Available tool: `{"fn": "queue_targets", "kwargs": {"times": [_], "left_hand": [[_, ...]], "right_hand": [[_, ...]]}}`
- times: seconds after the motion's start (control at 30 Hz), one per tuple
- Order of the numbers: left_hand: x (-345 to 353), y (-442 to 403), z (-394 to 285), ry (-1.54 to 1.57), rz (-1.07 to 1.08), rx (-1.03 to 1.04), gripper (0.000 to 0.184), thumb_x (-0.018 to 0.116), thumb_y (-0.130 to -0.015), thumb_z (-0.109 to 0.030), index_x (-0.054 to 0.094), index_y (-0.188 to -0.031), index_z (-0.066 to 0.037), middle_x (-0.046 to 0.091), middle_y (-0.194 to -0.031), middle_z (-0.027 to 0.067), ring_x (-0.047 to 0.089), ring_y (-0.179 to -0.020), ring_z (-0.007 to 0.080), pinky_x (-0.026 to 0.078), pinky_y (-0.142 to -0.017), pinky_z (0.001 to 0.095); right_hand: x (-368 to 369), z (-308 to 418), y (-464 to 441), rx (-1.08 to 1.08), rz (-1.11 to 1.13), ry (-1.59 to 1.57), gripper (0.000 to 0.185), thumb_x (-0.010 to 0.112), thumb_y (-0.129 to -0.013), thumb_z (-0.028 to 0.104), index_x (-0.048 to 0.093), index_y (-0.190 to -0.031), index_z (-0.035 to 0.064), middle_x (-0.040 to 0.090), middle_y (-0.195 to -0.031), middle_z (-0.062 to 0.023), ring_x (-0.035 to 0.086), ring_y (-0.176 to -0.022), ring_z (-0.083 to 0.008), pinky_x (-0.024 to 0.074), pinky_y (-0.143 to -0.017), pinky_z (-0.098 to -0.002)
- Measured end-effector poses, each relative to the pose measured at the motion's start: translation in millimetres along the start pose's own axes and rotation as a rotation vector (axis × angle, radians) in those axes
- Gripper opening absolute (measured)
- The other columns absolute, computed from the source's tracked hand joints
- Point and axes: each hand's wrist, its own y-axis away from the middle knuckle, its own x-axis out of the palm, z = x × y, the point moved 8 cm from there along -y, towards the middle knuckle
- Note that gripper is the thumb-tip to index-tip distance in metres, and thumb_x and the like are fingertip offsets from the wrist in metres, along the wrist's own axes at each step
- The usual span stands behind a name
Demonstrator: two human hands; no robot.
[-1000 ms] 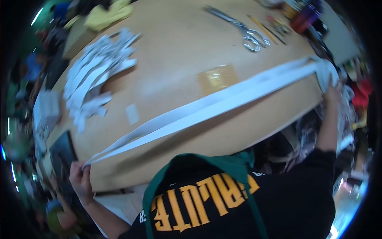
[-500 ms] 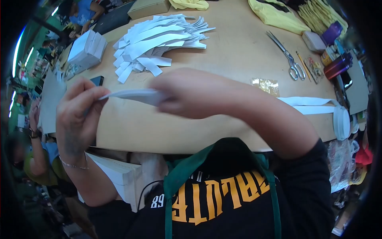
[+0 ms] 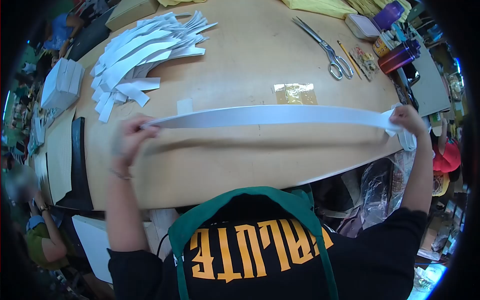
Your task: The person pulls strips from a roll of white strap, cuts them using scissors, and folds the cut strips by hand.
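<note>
A long white strip (image 3: 260, 115) is stretched above the table between my two hands. My left hand (image 3: 132, 140), a little blurred, pinches its left end. At the table's right edge, my right hand (image 3: 407, 120) is closed on the other end, beside a white roll (image 3: 409, 141) partly hidden below it. The strip bows slightly upward in the middle and casts a shadow on the table. Beyond my left hand lies a heap of cut white strips (image 3: 145, 55).
Scissors (image 3: 327, 52), a pencil (image 3: 349, 54) and a purple bottle (image 3: 400, 56) are at the right back. Clear tape (image 3: 295, 93) is stuck on the table (image 3: 240, 170). White stacked blocks (image 3: 62, 84) stand at the left. Other people (image 3: 47, 240) sit nearby.
My right hand has swung from near my left hand out to the far right, and the white strip is now spread between them. The view has shifted.
</note>
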Motion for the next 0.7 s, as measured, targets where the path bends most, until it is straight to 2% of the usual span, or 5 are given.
{"fn": "queue_targets", "kwargs": {"times": [0.13,0.27,0.43,0.6,0.7], "left_hand": [[109.6,-20.6,-10.1,0.062,0.05,-0.158,0.017,0.066,-0.075,-0.01,0.069,-0.087,0.001,0.062,-0.078,0.0027,0.056,-0.07,0.01,0.046,-0.064,0.0241],[137.1,-26.5,-15.6,0.145,-0.027,-0.248,0.011,0.064,-0.079,-0.006,0.066,-0.087,0.001,0.057,-0.076,-0.0009,0.053,-0.07,0.0067,0.041,-0.063,0.0209],[124.6,-16.9,-49.3,-0.131,-0.049,-0.017,0.011,0.063,-0.081,-0.006,0.067,-0.089,0.0,0.055,-0.08,0.0,0.052,-0.071,0.0067,0.041,-0.064,0.0205],[110.0,-20.1,-37.7,-0.052,-0.145,0.102,0.012,0.063,-0.081,-0.008,0.067,-0.09,-0.001,0.058,-0.076,0.0048,0.056,-0.064,0.0114,0.045,-0.059,0.0236],[127.8,-20.3,-11.2,0.56,-0.062,-0.197,0.016,0.063,-0.086,-0.012,0.065,-0.094,0.002,0.063,-0.082,0.0044,0.059,-0.069,0.0073,0.046,-0.06,0.0211]], "right_hand": [[-41.5,-7.8,-22.7,0.383,-0.364,0.647,0.026,0.073,-0.072,0.025,0.065,-0.09,0.008,0.066,-0.087,-0.0076,0.061,-0.086,-0.0278,0.0413,-0.083,-0.0475],[-6.0,96.8,-43.3,0.192,-0.75,0.835,0.031,0.069,-0.076,0.022,0.064,-0.106,0.0135,0.062,-0.108,-0.0079,0.054,-0.108,-0.0277,0.039,-0.088,-0.0516],[149.3,354.0,9.4,-1.068,-0.368,-0.127,0.041,0.073,-0.075,0.021,0.06,-0.113,0.0099,0.056,-0.118,-0.0122,0.045,-0.118,-0.0268,0.0327,-0.102,-0.0388],[202.2,386.5,-9.5,-0.805,0.167,-0.27,0.023,0.067,-0.081,0.019,0.065,-0.099,0.0044,0.062,-0.088,-0.0123,0.056,-0.089,-0.0254,0.0435,-0.082,-0.0349],[207.6,384.0,-19.3,-0.715,0.253,-0.4,0.02,0.063,-0.083,0.023,0.065,-0.087,0.0031,0.063,-0.081,-0.0164,0.059,-0.082,-0.0333,0.0457,-0.076,-0.0401]]}}
